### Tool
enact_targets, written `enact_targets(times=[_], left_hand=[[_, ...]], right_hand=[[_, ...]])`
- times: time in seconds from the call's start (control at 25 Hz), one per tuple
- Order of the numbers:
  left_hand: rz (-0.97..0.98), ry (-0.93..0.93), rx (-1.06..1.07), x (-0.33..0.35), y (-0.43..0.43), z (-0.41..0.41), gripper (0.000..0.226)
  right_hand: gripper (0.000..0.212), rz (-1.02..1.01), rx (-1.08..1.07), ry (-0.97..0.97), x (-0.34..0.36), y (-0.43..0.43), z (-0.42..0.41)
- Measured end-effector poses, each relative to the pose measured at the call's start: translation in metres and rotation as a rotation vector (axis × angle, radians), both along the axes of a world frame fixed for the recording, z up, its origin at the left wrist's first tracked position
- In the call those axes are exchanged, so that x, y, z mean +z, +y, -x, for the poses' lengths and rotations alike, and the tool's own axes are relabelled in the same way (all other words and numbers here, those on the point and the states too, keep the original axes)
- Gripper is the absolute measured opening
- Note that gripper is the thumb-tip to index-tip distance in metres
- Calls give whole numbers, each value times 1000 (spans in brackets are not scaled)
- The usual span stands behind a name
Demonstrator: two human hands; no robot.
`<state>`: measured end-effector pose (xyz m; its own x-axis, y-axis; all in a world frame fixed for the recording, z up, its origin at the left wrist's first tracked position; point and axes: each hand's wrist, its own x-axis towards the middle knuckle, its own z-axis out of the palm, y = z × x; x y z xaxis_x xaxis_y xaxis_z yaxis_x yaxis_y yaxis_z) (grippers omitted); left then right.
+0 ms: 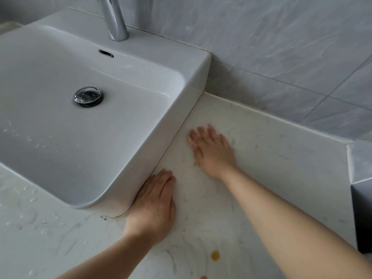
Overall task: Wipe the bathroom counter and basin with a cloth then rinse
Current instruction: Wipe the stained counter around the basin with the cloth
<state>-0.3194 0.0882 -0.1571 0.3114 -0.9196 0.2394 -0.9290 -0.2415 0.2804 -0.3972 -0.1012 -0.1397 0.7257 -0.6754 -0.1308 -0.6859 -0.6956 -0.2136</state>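
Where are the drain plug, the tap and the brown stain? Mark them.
drain plug (88, 96), head view, on its chrome cap.
tap (115, 19), head view, on its chrome stem.
brown stain (214, 255), head view, middle of the blot.

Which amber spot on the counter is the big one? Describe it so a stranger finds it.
Start at the white basin and move to the marble counter on its right. Near the front edge, between both forearms, sits the amber drop. It is round and larger than the speck below it.
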Motion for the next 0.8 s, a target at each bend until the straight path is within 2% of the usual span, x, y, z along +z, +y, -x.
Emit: enact_targets(times=[0.04,0.12,0.2,0.24,0.28,0.32,0.44,0.48,0.52,0.64,0.68,0.72,0.76,0.8], left_hand=[[5,0,-1,-1,0,1,44],[22,-1,0,-2,0,0,44],[22,-8,7,-2,1,-1,44],[14,-17,11,-2,2,-1,44],[1,-28,16,-2,2,-1,44],[-20,-40,19,-2,1,0,45],[-96,-86,12,1,-1,1,50],[-117,-102,11,1,-2,0,52],[-134,-113,10,1,-2,0,53],[-147,-109,14,2,-2,0,52],[-150,-105,22,2,-1,0,51],[-150,-104,27,2,-1,0,50],[-150,-105,29,2,-1,1,50],[-146,-110,29,2,-1,1,49]], right_hand=[[51,-16,-120,-5,2,-2,-10],[51,-4,-132,-62,0,19,-29],[54,-7,90,-104,-3,46,-21],[60,35,202,-67,-5,49,-5],[68,63,235,-43,-5,36,15],[72,96,164,-4,-6,16,35],[55,84,-442,76,-4,-23,84],[52,46,-552,65,-3,-15,79],[52,42,-542,60,-3,4,66],[57,116,2,-22,-8,72,37],[54,129,123,-29,-8,76,43],[53,168,156,-1,-6,62,55],[53,194,74,43,-7,41,76],[53,169,-111,103,-7,18,98]])
